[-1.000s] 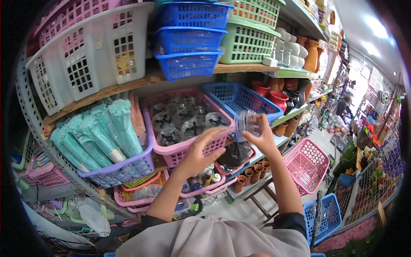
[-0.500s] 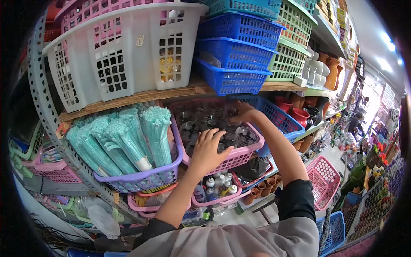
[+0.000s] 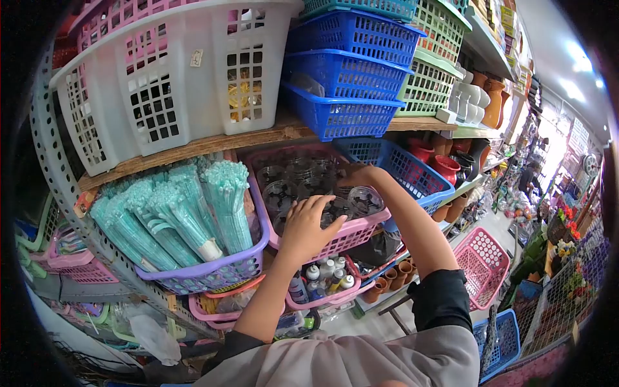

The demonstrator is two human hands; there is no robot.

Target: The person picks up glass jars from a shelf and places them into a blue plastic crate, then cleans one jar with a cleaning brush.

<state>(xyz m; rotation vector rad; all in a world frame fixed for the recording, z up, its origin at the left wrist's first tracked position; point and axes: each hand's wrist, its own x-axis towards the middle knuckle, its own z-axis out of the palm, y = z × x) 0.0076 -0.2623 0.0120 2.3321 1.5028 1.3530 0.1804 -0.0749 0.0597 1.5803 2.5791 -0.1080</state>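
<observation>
Several clear round plastic containers with dark marks [image 3: 280, 192] fill a pink basket [image 3: 351, 237] on the shelf. Over the basket's front part is my left hand [image 3: 309, 222], fingers apart, close to the containers, with nothing visibly in it. My right hand [image 3: 356, 174] reaches into the back right of the same basket. Its fingers are in shadow among the containers, so whether they grip one is hidden. A separate clear container [image 3: 366, 200] lies at the basket's right corner, below my right wrist.
A purple basket [image 3: 213, 271] of turquoise bundled stems [image 3: 225, 206] stands to the left, a blue basket [image 3: 419, 184] to the right. Above sit a large white basket [image 3: 200, 84] and stacked blue baskets [image 3: 345, 109] on a wooden shelf board [image 3: 284, 134]. Bottles [image 3: 327, 267] lie below.
My right hand has gone lower and deeper among the containers. My left hand stays over the basket's front, fingers still apart. The whole view has shifted slightly.
</observation>
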